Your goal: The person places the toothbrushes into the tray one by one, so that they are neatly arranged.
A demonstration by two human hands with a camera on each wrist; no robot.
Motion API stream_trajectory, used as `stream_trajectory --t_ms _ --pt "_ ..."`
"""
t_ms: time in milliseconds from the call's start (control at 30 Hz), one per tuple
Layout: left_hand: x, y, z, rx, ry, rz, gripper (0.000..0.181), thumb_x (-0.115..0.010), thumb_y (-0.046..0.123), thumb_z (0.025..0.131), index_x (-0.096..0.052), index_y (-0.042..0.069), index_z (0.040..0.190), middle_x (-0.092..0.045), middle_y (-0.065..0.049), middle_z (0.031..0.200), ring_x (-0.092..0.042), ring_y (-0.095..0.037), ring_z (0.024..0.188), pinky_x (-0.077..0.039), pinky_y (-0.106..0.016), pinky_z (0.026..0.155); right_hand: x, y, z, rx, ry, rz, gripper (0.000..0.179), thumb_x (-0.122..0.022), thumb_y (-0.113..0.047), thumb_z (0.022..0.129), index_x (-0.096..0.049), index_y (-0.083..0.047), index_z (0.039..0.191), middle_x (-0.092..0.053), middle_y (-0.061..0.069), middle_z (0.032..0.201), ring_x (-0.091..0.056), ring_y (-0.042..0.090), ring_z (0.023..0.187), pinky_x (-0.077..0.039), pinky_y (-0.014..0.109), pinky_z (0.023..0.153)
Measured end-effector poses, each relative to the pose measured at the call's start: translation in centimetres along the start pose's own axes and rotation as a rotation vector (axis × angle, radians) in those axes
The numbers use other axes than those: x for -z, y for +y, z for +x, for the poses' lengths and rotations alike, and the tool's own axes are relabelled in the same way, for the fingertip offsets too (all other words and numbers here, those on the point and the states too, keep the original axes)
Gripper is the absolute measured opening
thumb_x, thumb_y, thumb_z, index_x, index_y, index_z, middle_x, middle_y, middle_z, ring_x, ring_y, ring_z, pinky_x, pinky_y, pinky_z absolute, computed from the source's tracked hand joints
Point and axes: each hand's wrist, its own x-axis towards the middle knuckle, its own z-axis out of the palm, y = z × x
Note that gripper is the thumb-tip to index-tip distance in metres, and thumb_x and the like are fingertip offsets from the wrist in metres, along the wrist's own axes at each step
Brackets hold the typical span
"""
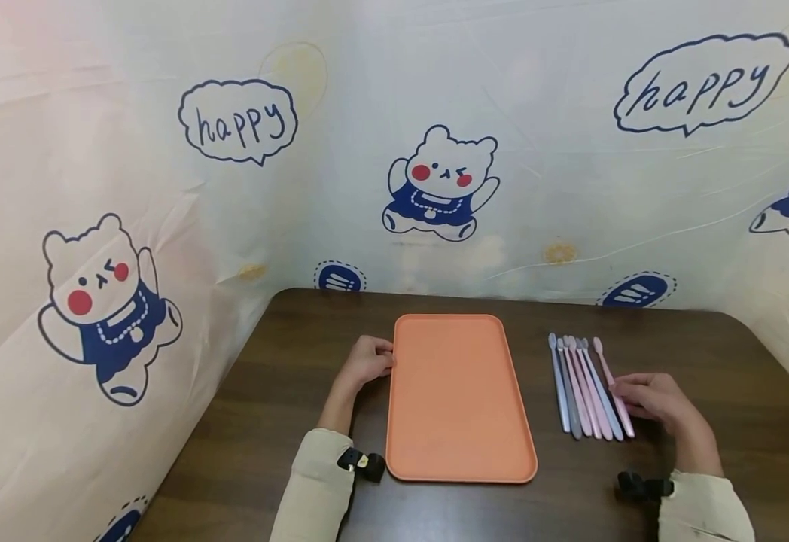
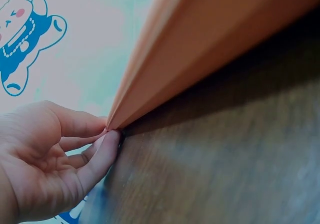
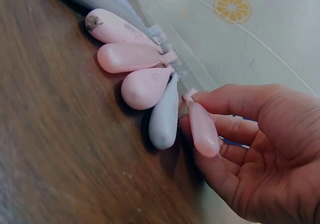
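An orange tray [image 1: 458,399] lies flat near the middle of the dark wooden table. At its left edge my left hand [image 1: 367,360] pinches the rim between thumb and fingers, as the left wrist view shows on the tray's side wall [image 2: 180,49]. To the tray's right, several toothbrushes [image 1: 580,391] in pink, blue and grey lie side by side, bristle heads toward the far edge. My right hand [image 1: 655,399] pinches the rightmost pink toothbrush [image 3: 203,129], which stands slightly apart from the row. Its fingertips sit around the handle's middle.
The table [image 1: 286,361] has rounded far corners and meets a pale printed curtain [image 1: 543,188] at the back and sides. Black wrist cameras [image 1: 367,464] are strapped over both light sleeves, the left one close to the tray's lower left corner.
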Motion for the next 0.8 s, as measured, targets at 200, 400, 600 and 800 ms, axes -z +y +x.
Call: stream_trajectory --t_ms 200,400,600,800 --pt "0.0 -0.3 0.0 -0.013 -0.01 -0.005 0.022 -0.06 -0.004 0.091 -0.071 -0.008 0.109 -0.065 -0.015 0.094 -0.064 -0.018 0.081 -0.062 -0.043 0.087 -0.1 0.3 -0.1 -0.008 0.03 0.053 0.058 -0.062 -0.024 0.1 -0.05 0.02 0.136 -0.068 0.015 0.112 -0.062 0.005 0.084 -0.061 0.025 0.075" --pt "0.0 -0.4 0.2 -0.024 -0.018 0.001 0.024 -0.06 -0.004 0.091 -0.071 -0.008 0.111 -0.066 -0.015 0.093 -0.064 -0.017 0.08 -0.062 -0.041 0.085 -0.2 0.6 -0.4 0.031 0.052 0.076 0.056 -0.06 -0.024 0.101 -0.05 0.019 0.136 -0.069 -0.003 0.103 -0.062 0.0 0.082 -0.061 0.023 0.076" --pt "0.2 -0.3 -0.1 -0.014 -0.027 0.003 0.038 -0.066 -0.003 0.085 -0.068 -0.008 0.122 -0.07 -0.018 0.1 -0.064 -0.014 0.082 -0.061 -0.032 0.077 -0.7 -0.4 -0.8 0.074 0.08 0.031 0.061 -0.059 -0.03 0.102 -0.049 0.017 0.139 -0.067 0.024 0.119 -0.064 0.0 0.086 -0.061 0.026 0.078" --pt "0.0 -0.2 -0.4 -0.024 -0.039 -0.005 0.044 -0.066 -0.004 0.084 -0.065 -0.008 0.128 -0.07 -0.021 0.106 -0.064 -0.015 0.083 -0.058 -0.03 0.075 -2.0 -2.4 -1.4 0.146 0.072 0.003 0.057 -0.058 -0.028 0.103 -0.051 0.016 0.138 -0.06 0.033 0.131 -0.065 0.001 0.088 -0.062 0.028 0.08"
